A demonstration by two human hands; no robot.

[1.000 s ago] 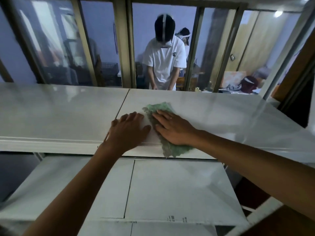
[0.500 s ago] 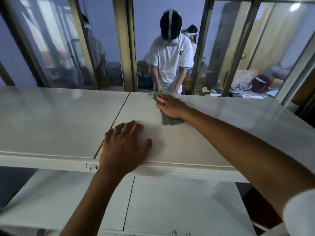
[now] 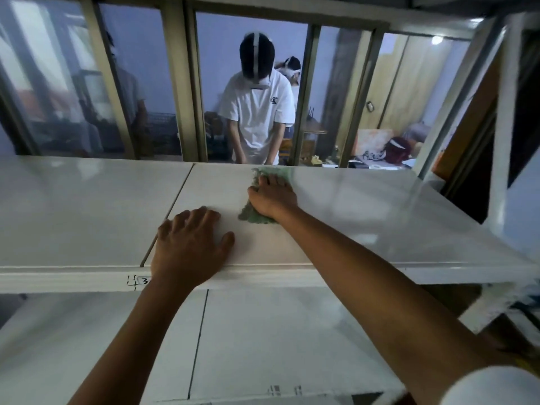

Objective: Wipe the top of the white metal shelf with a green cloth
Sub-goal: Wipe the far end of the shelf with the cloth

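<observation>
cloth position: green cloth (image 3: 253,215) lies on the top of the white metal shelf (image 3: 365,217), right panel, close to the far edge; from the left hand it sits at about 1 o'clock.
cloth axis: long axis runs roughly 12 to 6 o'clock, far end near the window frame (image 3: 172,83), near end showing below the wrist.
nearer hand: right hand (image 3: 273,197) is on it; left hand (image 3: 190,249) is well apart from it.
right hand: fingers laid fairly flat over the cloth, pressing it to the panel; fingertips point to 12 o'clock.
left hand: released, palm down, fingers spread on the front edge just right of the panel seam (image 3: 168,220); holds nothing, looks like a brace.
judgement: unwiped surface likely lies toward 3 o'clock and back toward 6.
</observation>
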